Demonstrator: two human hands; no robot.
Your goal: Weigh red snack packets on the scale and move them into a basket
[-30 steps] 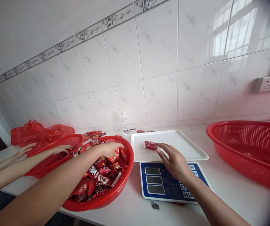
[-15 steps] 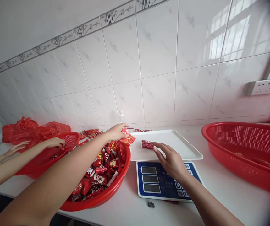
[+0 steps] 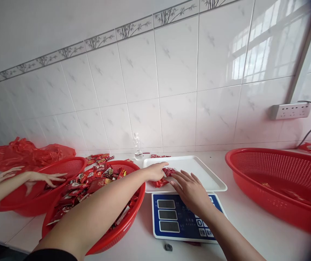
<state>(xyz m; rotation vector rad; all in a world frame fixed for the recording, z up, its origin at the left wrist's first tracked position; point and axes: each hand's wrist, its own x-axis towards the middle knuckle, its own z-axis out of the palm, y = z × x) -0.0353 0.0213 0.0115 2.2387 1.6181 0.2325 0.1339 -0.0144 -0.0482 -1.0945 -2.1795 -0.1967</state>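
My left hand (image 3: pixel 156 172) reaches over the left part of the white tray (image 3: pixel 212 175) of a blue scale (image 3: pixel 166 226). Its fingers are closed at a red packet (image 3: pixel 160 183) beneath them. Close to its fingertips, a dark red packet (image 3: pixel 169 171) touches the fingers of my right hand (image 3: pixel 190 186), which are spread slightly over the tray's front edge. Under my left forearm stands a red basket (image 3: pixel 133 214) full of red wrapped packets (image 3: pixel 98 174).
Another person's hands (image 3: pixel 42 178) are over a second red basket (image 3: pixel 22 203) at the left. Red bags (image 3: pixel 33 154), a clear bottle (image 3: pixel 137 146) and loose packets (image 3: pixel 98 158) lie near the wall. A large red basket (image 3: pixel 274 206) stands right.
My left hand has moved from above the packet basket to the tray with the red packet. My right hand's fingers have spread over the dark red packet. The view has shifted slightly.
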